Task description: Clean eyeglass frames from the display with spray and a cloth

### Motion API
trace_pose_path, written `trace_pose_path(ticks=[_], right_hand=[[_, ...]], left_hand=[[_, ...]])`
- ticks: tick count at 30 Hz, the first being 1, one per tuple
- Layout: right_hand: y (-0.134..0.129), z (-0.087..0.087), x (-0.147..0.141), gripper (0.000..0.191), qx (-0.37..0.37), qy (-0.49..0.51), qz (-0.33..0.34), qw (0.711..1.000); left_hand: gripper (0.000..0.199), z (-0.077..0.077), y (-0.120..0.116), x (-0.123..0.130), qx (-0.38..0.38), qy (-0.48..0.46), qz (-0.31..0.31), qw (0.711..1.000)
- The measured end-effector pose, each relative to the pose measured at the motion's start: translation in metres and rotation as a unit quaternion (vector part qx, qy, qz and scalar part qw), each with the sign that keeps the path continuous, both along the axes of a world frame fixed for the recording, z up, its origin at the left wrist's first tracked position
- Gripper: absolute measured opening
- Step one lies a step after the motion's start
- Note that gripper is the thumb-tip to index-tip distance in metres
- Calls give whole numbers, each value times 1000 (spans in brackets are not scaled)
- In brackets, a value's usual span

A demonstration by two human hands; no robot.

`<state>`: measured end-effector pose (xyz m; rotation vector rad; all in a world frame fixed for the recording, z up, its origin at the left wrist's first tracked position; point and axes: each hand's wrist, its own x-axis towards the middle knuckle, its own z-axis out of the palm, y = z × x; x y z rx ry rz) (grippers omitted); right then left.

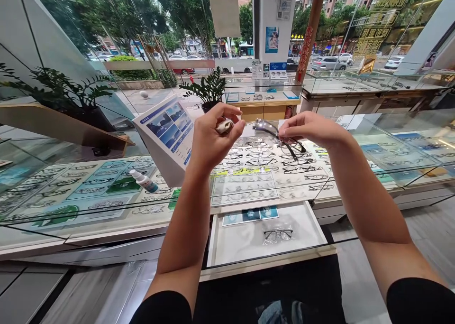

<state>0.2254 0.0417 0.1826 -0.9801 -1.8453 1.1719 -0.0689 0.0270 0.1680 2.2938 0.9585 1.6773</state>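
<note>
Above the glass display counter point(249, 191), my right hand point(308, 127) pinches a pair of eyeglasses point(267, 126) by the frame. One lens faces left and a dark temple arm hangs down below my fingers. To the left, my left hand point(218, 134) is curled around a crumpled pale cloth point(224, 126). The two hands are apart, and the cloth does not touch the glasses. Rows of eyeglasses point(261, 162) lie under the glass beneath my hands.
An open drawer point(245, 248) in front of me holds bagged eyeglasses point(277, 235). On the counter at left are a white spray bottle point(144, 180) and a slanted sign point(167, 134). Potted plants point(209, 89) stand near the window, with another display case point(265, 106) behind.
</note>
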Motion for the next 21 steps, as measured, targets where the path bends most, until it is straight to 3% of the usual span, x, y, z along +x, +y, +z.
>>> trace_pose_path(ticks=[4,7,10,15,21], right_hand=[[26,-32,15,21,-127,134,-129,974],[40,-61,21,8,-223,245,-282,900],[49,-86,23,14,-244,264,-363,860],[57,-112,26,16,-268,271,-417,825],[57,-118,20,24,-253,270,-420,828]], left_hand=[[21,1,0,-1,9,-6,-4,1000],[19,2,0,-1,13,-4,-8,1000],[15,3,-2,0,13,10,-12,1000],[16,5,-5,-3,-2,27,-22,999],[21,5,-3,-3,1,31,-15,999]])
